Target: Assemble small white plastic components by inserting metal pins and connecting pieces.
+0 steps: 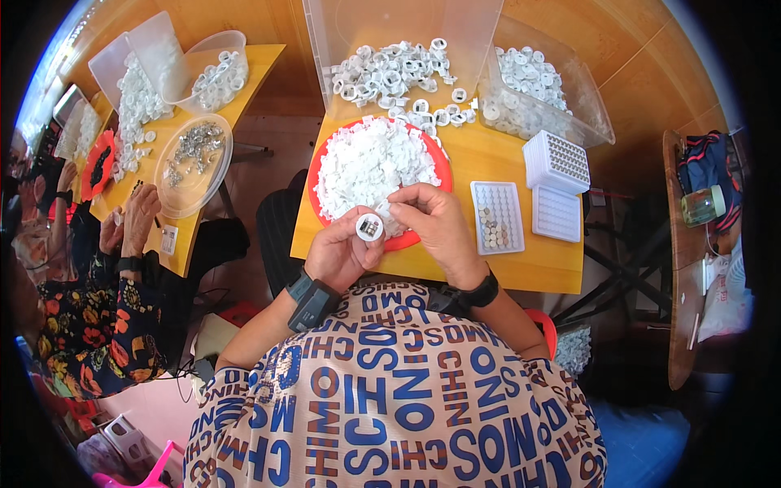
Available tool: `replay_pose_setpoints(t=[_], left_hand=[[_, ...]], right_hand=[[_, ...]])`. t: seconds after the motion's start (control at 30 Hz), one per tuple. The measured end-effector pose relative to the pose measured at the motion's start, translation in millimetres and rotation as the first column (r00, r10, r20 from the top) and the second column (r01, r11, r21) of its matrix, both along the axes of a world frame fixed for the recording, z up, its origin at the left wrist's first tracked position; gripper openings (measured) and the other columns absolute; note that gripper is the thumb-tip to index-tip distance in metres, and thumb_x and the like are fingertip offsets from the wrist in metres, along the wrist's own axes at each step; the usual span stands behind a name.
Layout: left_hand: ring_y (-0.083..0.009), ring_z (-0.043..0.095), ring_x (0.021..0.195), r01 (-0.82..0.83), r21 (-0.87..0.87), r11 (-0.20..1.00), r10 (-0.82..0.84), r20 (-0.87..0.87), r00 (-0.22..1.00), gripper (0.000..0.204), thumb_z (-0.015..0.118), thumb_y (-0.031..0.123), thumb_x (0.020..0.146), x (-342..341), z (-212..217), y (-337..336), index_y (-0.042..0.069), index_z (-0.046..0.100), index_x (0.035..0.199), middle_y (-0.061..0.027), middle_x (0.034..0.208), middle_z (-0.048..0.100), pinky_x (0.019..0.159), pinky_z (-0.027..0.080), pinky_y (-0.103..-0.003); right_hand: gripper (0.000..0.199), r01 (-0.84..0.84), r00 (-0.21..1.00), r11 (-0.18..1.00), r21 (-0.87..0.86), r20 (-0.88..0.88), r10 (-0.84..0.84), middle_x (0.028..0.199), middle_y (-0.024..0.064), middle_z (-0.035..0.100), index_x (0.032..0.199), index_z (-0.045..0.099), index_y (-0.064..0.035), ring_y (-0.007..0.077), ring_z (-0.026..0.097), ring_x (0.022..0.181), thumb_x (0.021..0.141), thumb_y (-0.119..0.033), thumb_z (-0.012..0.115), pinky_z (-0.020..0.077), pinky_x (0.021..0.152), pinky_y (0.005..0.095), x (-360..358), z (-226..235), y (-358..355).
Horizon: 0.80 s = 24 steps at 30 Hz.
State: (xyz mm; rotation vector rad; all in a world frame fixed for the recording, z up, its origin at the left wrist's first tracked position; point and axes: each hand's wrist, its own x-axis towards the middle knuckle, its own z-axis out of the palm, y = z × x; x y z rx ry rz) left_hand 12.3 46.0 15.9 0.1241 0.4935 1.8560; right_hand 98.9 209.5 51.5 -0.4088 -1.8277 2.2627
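Observation:
In the middle, my left hand (338,250) grips a small round white plastic housing (370,228). Its face is turned up, and dark and metallic parts show inside it. Close beside it, my right hand (439,232) pinches a small white plastic piece (386,208) between thumb and fingertips. Both hands are over the near edge of a red basin (445,167) heaped with small white plastic pieces (370,167). Right of the basin lies a shallow white tray (506,195) with several button cells (493,236) in its near part.
A stack of white trays with metallic rounds (557,163) stands at the right, with another white tray (557,215) before it. White housings (390,69) lie behind the basin; more fill a clear bin (586,114). A co-worker's hands (134,220) are at the left table (252,69).

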Motion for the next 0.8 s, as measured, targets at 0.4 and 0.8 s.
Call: replay_pose_setpoints(t=[0.4,0.8], left_hand=[[-0.0172,0.054,0.062,-0.035,-0.014,0.999,0.034,-0.057,0.998,0.024,0.048,0.028,0.095,0,-1,4,0.005,0.052,0.100,-0.0087,0.082,0.060,0.056,0.039,-0.027],[-0.0176,0.057,0.063,-0.110,0.000,0.994,0.109,-0.099,0.989,0.019,0.048,0.024,0.096,2,1,3,0.005,0.051,0.100,-0.0088,0.083,0.060,0.056,0.042,-0.025]], right_hand=[[0.009,-0.035,0.999,0.981,0.191,-0.010,0.037,0.084,0.0039,0.066,0.094,0.064,0.0023,0.0061,0.061,0.074,0.087,-0.003,0.063,0.0500,0.066,0.0208,4,23,-12],[0.008,-0.032,0.999,0.978,0.204,0.016,0.030,0.078,0.0060,0.068,0.092,0.063,0.0038,0.0096,0.066,0.069,0.087,-0.002,0.061,0.0519,0.061,0.0221,3,21,-21]])
